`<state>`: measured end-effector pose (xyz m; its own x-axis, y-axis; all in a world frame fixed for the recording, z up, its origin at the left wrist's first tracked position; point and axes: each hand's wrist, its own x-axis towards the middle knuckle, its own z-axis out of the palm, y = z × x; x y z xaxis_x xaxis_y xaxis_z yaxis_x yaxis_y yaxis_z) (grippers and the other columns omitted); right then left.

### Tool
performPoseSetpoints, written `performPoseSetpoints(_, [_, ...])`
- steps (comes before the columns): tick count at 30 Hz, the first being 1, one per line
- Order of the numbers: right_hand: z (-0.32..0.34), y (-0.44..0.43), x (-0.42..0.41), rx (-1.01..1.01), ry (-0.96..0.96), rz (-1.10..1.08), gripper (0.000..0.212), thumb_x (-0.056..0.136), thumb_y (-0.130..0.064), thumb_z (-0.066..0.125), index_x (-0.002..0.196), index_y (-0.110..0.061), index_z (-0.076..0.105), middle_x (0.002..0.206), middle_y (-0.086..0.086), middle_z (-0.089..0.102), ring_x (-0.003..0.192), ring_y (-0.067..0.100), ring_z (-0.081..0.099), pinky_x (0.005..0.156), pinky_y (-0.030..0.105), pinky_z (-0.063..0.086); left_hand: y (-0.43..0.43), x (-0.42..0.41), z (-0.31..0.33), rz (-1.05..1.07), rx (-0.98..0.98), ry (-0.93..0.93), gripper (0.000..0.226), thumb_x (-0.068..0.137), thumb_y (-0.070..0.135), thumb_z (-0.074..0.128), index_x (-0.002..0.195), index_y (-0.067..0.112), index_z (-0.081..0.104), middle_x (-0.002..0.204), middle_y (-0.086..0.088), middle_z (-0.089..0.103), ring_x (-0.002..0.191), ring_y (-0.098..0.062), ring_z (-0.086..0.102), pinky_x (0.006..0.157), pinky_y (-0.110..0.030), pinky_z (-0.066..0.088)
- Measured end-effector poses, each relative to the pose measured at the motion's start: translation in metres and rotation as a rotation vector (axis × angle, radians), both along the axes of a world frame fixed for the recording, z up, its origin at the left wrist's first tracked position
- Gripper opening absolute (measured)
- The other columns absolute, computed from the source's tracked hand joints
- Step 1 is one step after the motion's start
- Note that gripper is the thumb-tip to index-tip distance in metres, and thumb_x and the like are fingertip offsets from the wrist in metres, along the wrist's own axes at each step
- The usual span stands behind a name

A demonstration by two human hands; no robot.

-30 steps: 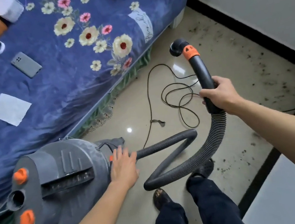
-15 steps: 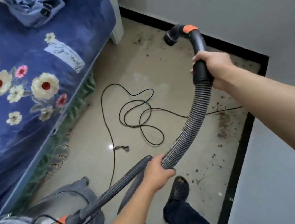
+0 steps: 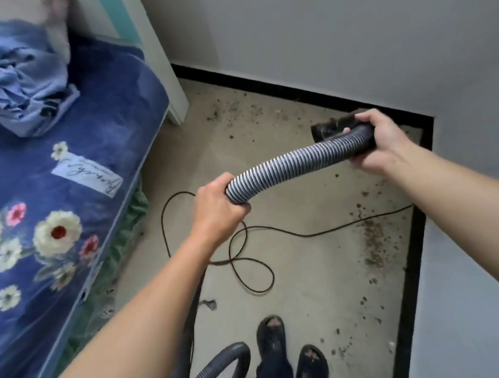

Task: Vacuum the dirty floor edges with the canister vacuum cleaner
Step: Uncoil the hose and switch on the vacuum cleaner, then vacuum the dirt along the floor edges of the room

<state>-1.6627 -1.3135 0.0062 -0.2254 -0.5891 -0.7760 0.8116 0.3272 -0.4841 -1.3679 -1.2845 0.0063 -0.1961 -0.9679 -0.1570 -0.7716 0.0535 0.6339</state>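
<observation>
The grey ribbed vacuum hose [image 3: 289, 165] stretches across the middle of the view. My left hand [image 3: 218, 211] grips it partway along. My right hand [image 3: 377, 138] grips the black handle end, and the nozzle opening [image 3: 327, 130] points left just above the floor near the corner. More hose [image 3: 220, 374] loops by my feet at the bottom. Dark dirt crumbs [image 3: 373, 246] lie along the black skirting on the right, and more dirt [image 3: 238, 108] is scattered near the far wall. The canister itself is out of view.
A bed with a blue floral cover [image 3: 57, 218] fills the left, with crumpled blue clothes [image 3: 14, 79] on it. The black power cord [image 3: 247, 261] coils on the beige floor. My sandalled feet [image 3: 290, 353] stand at the bottom. Grey walls [image 3: 348, 35] meet at the far right corner.
The view has swung right and away from the canister. My right hand has lowered the handle toward the corner floor. My left hand has slid up the hose and lifted it.
</observation>
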Motion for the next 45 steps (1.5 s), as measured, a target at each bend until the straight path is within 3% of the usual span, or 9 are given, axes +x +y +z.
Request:
performPoseSetpoints(4, [0.030,-0.066,-0.004,-0.114,-0.015,0.113,0.019,0.080,-0.015,0.063,0.091,-0.014,0.047,0.078,0.006,0.055,0.064,0.018,0.058,0.073,0.030,0.056,-0.064,0.014,0.010,-0.010,-0.094,-0.169,0.023,0.070,0.023,0.070,0.087,0.020,0.055,0.072,0.001,0.061,0.069,-0.028,0.058,0.062,-0.038,0.049])
performPoseSetpoints(7, [0.038,-0.117,0.009,-0.109,0.009,0.155,0.043,0.067,-0.025,0.073,0.102,-0.014,0.051,0.078,0.009,0.060,0.066,0.023,0.065,0.082,0.038,0.055,-0.090,0.036,-0.014,-0.024,-0.079,-0.252,0.024,0.073,0.024,0.069,0.086,0.021,0.050,0.073,0.005,0.059,0.071,-0.026,0.059,0.061,-0.036,0.048])
performPoseSetpoints(12, [0.007,-0.189,0.025,0.012,0.026,0.040,0.013,0.083,-0.015,0.062,0.079,-0.014,0.049,0.056,-0.001,0.055,0.051,0.015,0.058,0.067,0.027,0.054,-0.095,0.079,-0.074,0.132,0.134,-0.351,0.026,0.072,0.021,0.070,0.085,0.024,0.049,0.075,0.005,0.060,0.072,-0.024,0.059,0.060,-0.033,0.046])
performPoseSetpoints(14, [-0.016,-0.202,0.033,0.081,0.034,0.079,0.021,0.085,-0.009,0.055,0.067,-0.014,0.045,0.049,-0.003,0.048,0.043,0.012,0.050,0.057,0.024,0.049,-0.093,0.086,-0.091,0.223,0.222,-0.358,0.025,0.071,0.018,0.070,0.084,0.023,0.049,0.075,0.005,0.059,0.072,-0.024,0.059,0.061,-0.033,0.046])
performPoseSetpoints(20, [-0.094,-0.235,0.079,0.217,-0.022,0.087,0.027,0.079,-0.007,0.052,0.059,-0.017,0.037,0.049,-0.005,0.040,0.038,0.010,0.040,0.046,0.019,0.038,-0.127,0.054,-0.114,0.286,0.266,-0.342,0.019,0.070,0.017,0.065,0.076,0.021,0.047,0.069,0.005,0.056,0.069,-0.021,0.054,0.055,-0.031,0.038])
performPoseSetpoints(26, [-0.147,-0.304,0.122,0.269,-0.051,0.255,0.022,0.079,-0.003,0.055,0.062,-0.013,0.044,0.050,0.000,0.045,0.039,0.014,0.044,0.051,0.025,0.043,-0.209,-0.016,-0.136,0.224,0.254,-0.293,0.019,0.075,0.025,0.063,0.089,0.026,0.050,0.080,0.008,0.062,0.075,-0.019,0.056,0.059,-0.032,0.039])
performPoseSetpoints(30, [-0.156,-0.347,0.114,0.218,-0.133,0.487,0.015,0.085,-0.007,0.056,0.073,-0.011,0.049,0.060,0.002,0.053,0.057,0.016,0.054,0.069,0.030,0.049,-0.247,-0.034,-0.164,0.321,0.306,-0.245,0.025,0.076,0.016,0.062,0.095,0.026,0.049,0.083,0.003,0.063,0.077,-0.026,0.060,0.062,-0.033,0.044])
performPoseSetpoints(34, [-0.173,-0.402,0.084,0.248,-0.168,0.433,0.012,0.086,-0.013,0.059,0.079,-0.013,0.050,0.059,0.004,0.051,0.056,0.018,0.052,0.068,0.033,0.049,-0.258,-0.019,-0.191,0.375,0.322,-0.250,0.031,0.075,0.014,0.066,0.101,0.026,0.053,0.078,0.006,0.059,0.074,-0.024,0.058,0.059,-0.030,0.038])
performPoseSetpoints(45, [-0.281,-0.451,0.166,0.237,-0.011,0.626,0.011,0.083,-0.007,0.062,0.080,-0.012,0.053,0.054,0.004,0.050,0.045,0.017,0.049,0.053,0.029,0.047,-0.292,-0.004,-0.277,0.411,0.411,0.026,0.064,0.061,0.055,0.075,0.115,0.040,0.044,0.098,0.018,0.061,0.087,-0.007,0.060,0.074,-0.030,0.052])
